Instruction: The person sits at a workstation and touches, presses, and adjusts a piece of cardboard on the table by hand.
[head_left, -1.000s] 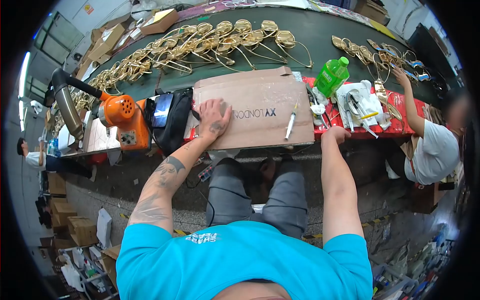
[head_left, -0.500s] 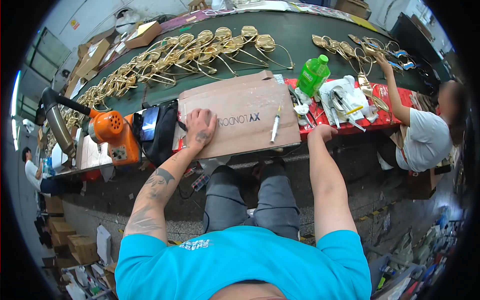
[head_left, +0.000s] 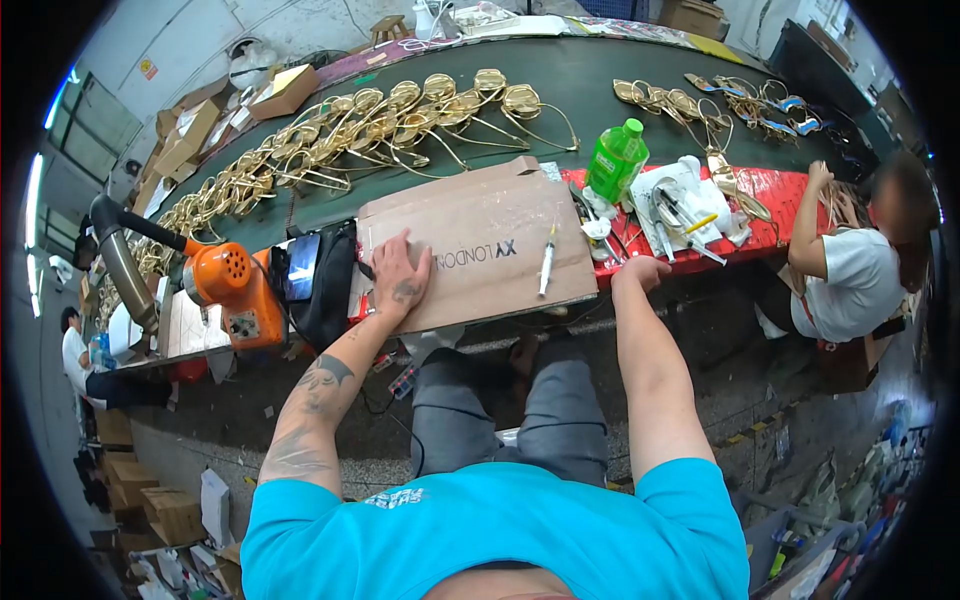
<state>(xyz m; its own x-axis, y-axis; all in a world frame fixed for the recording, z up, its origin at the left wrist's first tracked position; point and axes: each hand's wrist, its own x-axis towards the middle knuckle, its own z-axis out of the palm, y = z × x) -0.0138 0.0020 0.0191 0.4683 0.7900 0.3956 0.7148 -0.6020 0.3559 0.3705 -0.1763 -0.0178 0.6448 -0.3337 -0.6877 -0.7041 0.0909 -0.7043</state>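
Note:
My left hand [head_left: 402,272] lies flat on a brown cardboard sheet [head_left: 470,215] printed with "XY LONDON", its fingers spread. On the sheet's right part lies a syringe [head_left: 546,265] with a yellowish tip. My right hand [head_left: 642,270] is at the front edge of the red-covered table [head_left: 690,262], fingers curled at the edge and partly hidden. Just beyond it are a white cloth [head_left: 680,185], another syringe [head_left: 705,245] and a yellow stick-like tool [head_left: 702,223]. A green bottle [head_left: 616,160] stands upright behind them.
An orange machine [head_left: 235,290] with a dark hose and a black bag [head_left: 330,275] with a phone stand on the left. Rows of gold sandals [head_left: 410,125] lie on the green conveyor belt [head_left: 570,60]. A co-worker [head_left: 850,270] sits at the right; another person is far left.
The co-worker at the right has drawn a hand back from the sandals on the belt. The view has shifted slightly; my hands stay in about the same places.

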